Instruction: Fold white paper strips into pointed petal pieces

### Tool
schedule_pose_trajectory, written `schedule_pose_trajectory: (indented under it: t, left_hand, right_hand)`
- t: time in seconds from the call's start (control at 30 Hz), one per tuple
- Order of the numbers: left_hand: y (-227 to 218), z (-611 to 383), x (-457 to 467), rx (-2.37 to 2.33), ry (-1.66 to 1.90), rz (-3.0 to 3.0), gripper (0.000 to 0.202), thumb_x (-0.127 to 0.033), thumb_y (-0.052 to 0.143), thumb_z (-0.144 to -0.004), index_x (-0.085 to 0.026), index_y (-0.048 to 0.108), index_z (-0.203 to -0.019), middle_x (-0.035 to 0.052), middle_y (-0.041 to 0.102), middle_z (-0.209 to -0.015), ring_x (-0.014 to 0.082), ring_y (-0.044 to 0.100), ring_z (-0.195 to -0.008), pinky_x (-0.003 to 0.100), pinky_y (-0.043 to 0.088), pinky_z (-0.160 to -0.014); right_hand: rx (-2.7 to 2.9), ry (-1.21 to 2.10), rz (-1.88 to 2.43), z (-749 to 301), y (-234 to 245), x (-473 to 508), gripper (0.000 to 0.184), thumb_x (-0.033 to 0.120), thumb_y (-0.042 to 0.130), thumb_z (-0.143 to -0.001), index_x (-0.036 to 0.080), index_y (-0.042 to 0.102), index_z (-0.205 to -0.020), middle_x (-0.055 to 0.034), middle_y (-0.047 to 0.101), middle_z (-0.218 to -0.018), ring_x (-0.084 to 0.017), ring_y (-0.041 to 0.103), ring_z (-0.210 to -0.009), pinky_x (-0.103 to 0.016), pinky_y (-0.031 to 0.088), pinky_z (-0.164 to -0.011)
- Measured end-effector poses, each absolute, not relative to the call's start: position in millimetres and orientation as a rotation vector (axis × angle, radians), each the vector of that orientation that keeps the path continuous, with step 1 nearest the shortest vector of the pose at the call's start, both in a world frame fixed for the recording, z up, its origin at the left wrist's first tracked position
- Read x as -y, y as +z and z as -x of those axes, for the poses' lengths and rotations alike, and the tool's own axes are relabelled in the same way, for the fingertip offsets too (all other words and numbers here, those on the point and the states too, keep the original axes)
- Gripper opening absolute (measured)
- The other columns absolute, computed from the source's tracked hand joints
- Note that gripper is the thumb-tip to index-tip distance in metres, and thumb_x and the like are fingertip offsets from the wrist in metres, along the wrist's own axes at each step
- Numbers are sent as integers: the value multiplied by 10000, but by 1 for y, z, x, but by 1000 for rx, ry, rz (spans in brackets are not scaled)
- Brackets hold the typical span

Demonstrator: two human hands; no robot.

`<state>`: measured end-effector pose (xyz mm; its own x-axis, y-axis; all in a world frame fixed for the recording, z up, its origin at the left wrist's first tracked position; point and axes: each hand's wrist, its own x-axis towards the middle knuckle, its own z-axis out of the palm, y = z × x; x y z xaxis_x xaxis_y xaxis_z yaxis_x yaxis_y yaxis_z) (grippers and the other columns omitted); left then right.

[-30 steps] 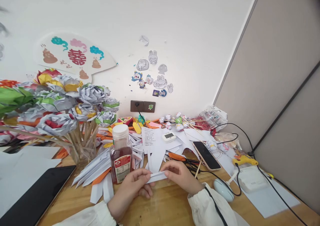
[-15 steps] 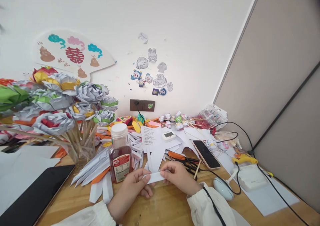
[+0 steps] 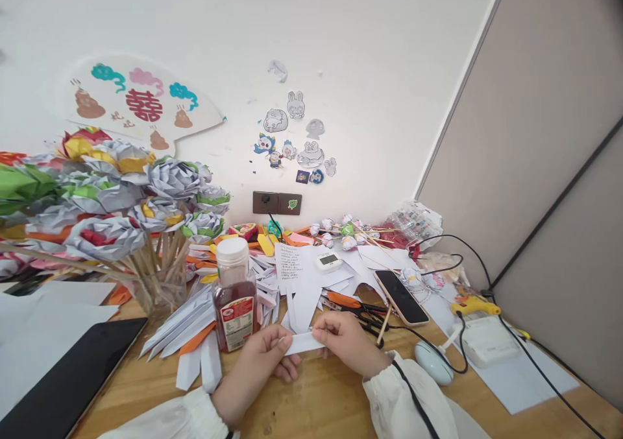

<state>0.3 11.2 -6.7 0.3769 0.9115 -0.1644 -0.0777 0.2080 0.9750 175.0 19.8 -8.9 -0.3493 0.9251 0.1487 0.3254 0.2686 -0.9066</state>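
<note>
A narrow folded strip of white paper stretches between my two hands, low over the wooden table. My left hand pinches its left end, thumb on top and fingers curled beneath. At the other end, my right hand grips the strip between thumb and fingers. Just behind my left hand stands a bottle of reddish-brown liquid with a white cap. Folded white paper pieces lie in a pile left of the bottle. Scissors with dark handles rest behind my right hand.
Paper flowers on sticks fill a clear container at left, near a black tablet. Toward the right are a phone, a white mouse and a yellow glue gun with cables. A white timer sits farther back.
Both hands keep hold of the paper strip in nearly the same place. The view has shifted very slightly.
</note>
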Motion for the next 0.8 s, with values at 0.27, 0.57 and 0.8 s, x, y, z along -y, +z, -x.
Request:
schedule_pose_trajectory:
  t: [0.27, 0.57, 0.8]
  left_hand:
    - [-4, -3, -7, -989, 818, -1310, 261, -403, 575, -623, -151, 509, -604, -34, 568, -410, 116, 527, -370, 211, 399, -403]
    - [-9, 3, -13, -844, 753, -1220, 244, -383, 534, -689, -165, 535, -798, 2, 642, -653, 179, 623, -603, 276, 476, -562]
    - [-6, 6, -11, -829, 734, -1129, 379, -404, 560, -661, -160, 485, -941, 27, 655, -747, 203, 628, -689, 310, 480, -643]
  right_hand:
    - [2019, 874, 1155, -163, -10, -13, 152, 267, 510, -727, 156, 577, -648, 29, 506, -543, -91, 460, -517, -187, 343, -480]
    - [1897, 1242, 1096, -174, -6, -19, 215, 332, 470, -762, 146, 567, -716, 28, 516, -534, -81, 495, -444, -190, 399, -462]
    - [1976, 1285, 1037, -184, -6, -23, 254, 336, 401, -805, 154, 554, -895, 19, 533, -573, -81, 509, -471, -199, 417, -491]
